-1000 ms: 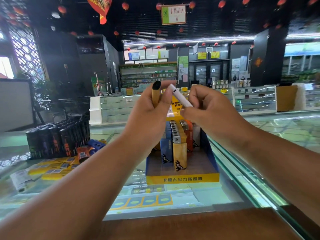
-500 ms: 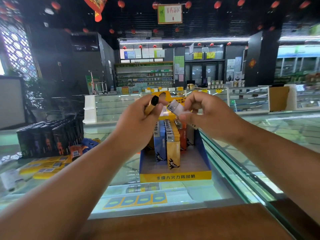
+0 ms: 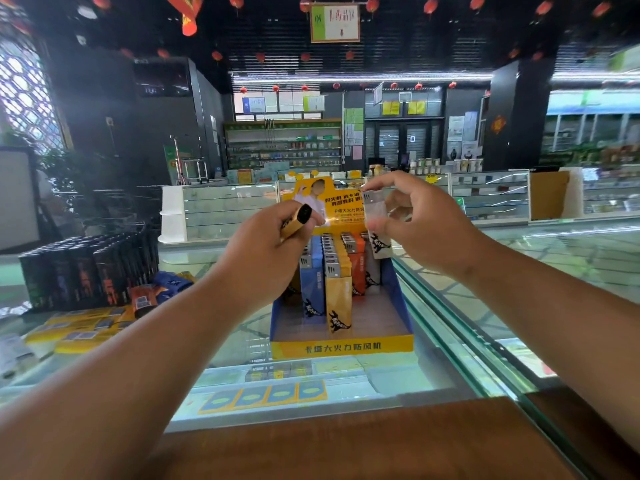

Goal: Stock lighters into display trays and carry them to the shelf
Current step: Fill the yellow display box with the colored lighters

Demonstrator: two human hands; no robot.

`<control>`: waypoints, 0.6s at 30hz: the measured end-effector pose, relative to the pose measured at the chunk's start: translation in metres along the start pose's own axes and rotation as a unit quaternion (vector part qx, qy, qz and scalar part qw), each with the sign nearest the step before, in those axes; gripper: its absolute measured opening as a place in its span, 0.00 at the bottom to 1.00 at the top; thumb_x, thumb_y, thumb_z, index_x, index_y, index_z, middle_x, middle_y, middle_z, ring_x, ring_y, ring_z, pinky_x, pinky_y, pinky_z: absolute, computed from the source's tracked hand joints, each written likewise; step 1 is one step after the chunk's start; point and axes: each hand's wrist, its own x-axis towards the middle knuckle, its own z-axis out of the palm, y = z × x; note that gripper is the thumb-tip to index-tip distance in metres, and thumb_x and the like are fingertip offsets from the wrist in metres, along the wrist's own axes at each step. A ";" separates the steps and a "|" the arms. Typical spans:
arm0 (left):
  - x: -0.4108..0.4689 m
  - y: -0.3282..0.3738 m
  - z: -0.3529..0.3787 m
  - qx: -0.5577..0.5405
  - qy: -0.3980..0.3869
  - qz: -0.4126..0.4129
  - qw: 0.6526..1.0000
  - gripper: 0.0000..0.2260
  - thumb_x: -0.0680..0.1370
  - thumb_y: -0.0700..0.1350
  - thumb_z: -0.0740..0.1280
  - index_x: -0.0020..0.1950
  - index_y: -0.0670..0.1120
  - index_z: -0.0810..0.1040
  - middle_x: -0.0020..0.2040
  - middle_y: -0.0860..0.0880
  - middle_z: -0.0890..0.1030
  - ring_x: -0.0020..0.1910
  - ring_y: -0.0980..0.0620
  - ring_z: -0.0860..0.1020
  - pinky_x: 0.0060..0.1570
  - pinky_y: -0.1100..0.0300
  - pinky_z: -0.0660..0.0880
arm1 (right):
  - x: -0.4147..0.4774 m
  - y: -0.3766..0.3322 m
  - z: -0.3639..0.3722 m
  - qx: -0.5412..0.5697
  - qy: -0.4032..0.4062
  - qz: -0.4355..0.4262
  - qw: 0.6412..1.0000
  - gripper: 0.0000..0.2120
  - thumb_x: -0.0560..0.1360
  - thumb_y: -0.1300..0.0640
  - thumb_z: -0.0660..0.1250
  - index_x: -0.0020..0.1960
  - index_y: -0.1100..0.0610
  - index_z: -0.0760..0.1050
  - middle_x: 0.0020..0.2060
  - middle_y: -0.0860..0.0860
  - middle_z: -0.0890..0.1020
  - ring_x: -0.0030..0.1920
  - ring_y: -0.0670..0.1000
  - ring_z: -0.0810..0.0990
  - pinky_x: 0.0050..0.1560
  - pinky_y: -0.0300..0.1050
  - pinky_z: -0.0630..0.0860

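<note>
White lighter [image 3: 375, 216] now hangs upright in my R hand [image 3: 426, 226] pinch, no longer slanted. L hand [image 3: 266, 258] grips the yellow lighter [image 3: 296, 221], apart from it. Both sit above the display tray [image 3: 341, 346] at frame centre, so the white one looks ready for the R row. Tray front floor is bare; the table [image 3: 554, 265] seam runs just beside the tray's R wall.

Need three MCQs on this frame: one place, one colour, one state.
1. The tray stands: A) on the floor B) on the glass counter C) on a shelf.
2. The lighter in the right hand is: A) blue B) orange C) white.
3. The left hand: A) grips a yellow lighter B) lies flat, empty C) rests on the tray.
Key: 1B, glass shows beneath it; 2C, pale body between the fingers; 3A, fingers curl round it.
</note>
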 end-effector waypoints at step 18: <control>-0.001 -0.002 0.002 -0.005 -0.020 -0.026 0.999 0.12 0.82 0.47 0.61 0.42 0.61 0.76 0.33 0.51 0.75 0.22 0.59 0.65 0.21 0.69 0.61 | 0.002 0.012 0.005 -0.086 -0.031 0.038 0.995 0.11 0.70 0.55 0.76 0.44 0.44 0.75 0.43 0.42 0.78 0.39 0.43 0.77 0.35 0.30 0.68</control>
